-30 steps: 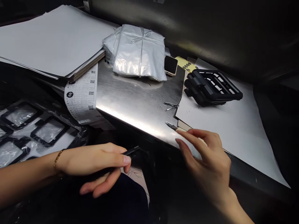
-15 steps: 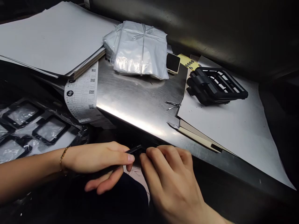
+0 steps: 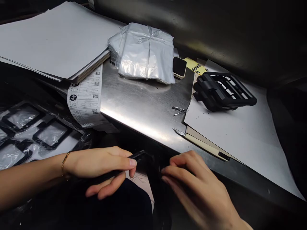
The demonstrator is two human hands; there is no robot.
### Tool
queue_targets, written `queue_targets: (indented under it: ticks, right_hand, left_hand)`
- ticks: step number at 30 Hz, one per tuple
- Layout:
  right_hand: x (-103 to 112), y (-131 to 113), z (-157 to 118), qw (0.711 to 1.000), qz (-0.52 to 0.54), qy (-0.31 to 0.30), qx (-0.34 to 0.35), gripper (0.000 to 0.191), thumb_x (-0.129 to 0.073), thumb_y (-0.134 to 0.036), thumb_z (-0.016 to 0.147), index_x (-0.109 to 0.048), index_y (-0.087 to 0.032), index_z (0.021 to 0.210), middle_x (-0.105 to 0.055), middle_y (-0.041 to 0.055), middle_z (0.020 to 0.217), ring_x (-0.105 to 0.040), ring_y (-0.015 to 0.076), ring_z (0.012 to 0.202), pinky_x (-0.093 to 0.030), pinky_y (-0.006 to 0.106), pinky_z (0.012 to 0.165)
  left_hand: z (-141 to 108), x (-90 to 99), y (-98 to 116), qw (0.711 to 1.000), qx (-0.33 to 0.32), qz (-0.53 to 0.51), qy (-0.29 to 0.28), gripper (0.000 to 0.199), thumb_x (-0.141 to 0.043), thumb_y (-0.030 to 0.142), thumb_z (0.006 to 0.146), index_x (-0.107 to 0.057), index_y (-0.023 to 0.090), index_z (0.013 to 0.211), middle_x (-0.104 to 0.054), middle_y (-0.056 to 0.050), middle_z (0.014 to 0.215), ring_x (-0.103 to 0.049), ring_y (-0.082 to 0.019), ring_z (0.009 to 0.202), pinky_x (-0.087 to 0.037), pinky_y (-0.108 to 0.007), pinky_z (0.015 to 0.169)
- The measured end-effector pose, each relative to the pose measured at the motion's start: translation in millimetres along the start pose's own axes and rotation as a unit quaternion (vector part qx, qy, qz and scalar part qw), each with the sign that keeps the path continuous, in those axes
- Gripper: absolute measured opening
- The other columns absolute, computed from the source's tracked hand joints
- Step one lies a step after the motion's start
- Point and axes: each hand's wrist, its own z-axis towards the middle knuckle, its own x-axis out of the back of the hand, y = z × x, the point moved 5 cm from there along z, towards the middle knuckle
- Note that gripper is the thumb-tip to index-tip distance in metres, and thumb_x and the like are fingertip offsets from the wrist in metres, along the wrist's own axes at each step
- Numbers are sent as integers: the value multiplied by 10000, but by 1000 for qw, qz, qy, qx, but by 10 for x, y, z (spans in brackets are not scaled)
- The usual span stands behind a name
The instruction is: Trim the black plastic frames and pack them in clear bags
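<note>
Low at the centre-left, my left hand [image 3: 103,164] is closed round a black plastic frame [image 3: 137,155], thumb on top. Most of the frame is lost against the dark background. My right hand [image 3: 194,182] is to the right of it, palm down and slightly blurred, thumb and fingertips pinched together near the frame's far side. I cannot make out what, if anything, is in that pinch. Beyond the hands, on the metal table [image 3: 136,108], lie a craft knife [image 3: 203,145] with a cream handle and small metal nippers [image 3: 179,111].
Stacked black frames [image 3: 223,91] rest on a white sheet [image 3: 251,134] at the right. A tied bundle of clear bags [image 3: 146,54], a phone [image 3: 179,67] and a paper stack [image 3: 55,41] are behind. Bagged black frames [image 3: 51,134] lie at lower left.
My right hand has moved right, away from my left hand, and turned, its fingertips now pinched. My left hand stays nearly still with the black frame. The view has shifted slightly.
</note>
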Motion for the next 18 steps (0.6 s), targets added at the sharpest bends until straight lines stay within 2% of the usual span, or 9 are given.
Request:
queue_targets:
  ticks: [2, 4, 6, 10, 18]
  right_hand:
    - [-34, -49, -16, 994, -74, 69, 34, 188, -539, 9, 733, -588, -123, 858, -503, 60, 758, -444, 128, 702, -413, 270, 570]
    - [-71, -117, 2, 985, -99, 129, 48, 155, -559, 1, 722, -603, -99, 831, -509, 70, 723, -428, 144, 694, -389, 294, 557]
    - [-106, -195, 57, 978, -121, 156, 62, 116, -558, -20, 727, -617, -75, 810, -530, 82, 691, -431, 159, 680, -370, 315, 549]
    - [-181, -284, 200, 976, -161, 119, 83, 91, -554, -28, 723, -643, -48, 717, -573, 108, 629, -442, 175, 615, -334, 326, 517]
    - [-265, -304, 251, 970, -183, 128, 93, 121, -535, -11, 710, -632, -62, 657, -596, 112, 628, -456, 189, 580, -301, 340, 514]
  left_hand:
    - [3, -12, 18, 1000, -1, 4, 1, 254, -279, 330, 884, -451, 167, 794, -458, 72, 317, -305, -38, 178, -242, -93, 236]
    - [4, -26, 33, 1000, 1, 7, 3, 246, -280, 329, 881, -444, 169, 791, -455, 75, 314, -302, -42, 176, -234, -99, 231]
    - [6, -39, 44, 1000, 4, 14, 5, 243, -280, 336, 878, -437, 170, 793, -450, 79, 310, -301, -46, 176, -235, -106, 229]
    - [3, -42, 44, 1000, 11, 22, 9, 254, -277, 353, 877, -430, 169, 790, -455, 78, 315, -308, -48, 180, -242, -112, 234]
    - [-19, -29, 3, 999, 18, 25, 22, 276, -271, 352, 876, -447, 154, 800, -471, 65, 346, -332, -38, 199, -253, -98, 253]
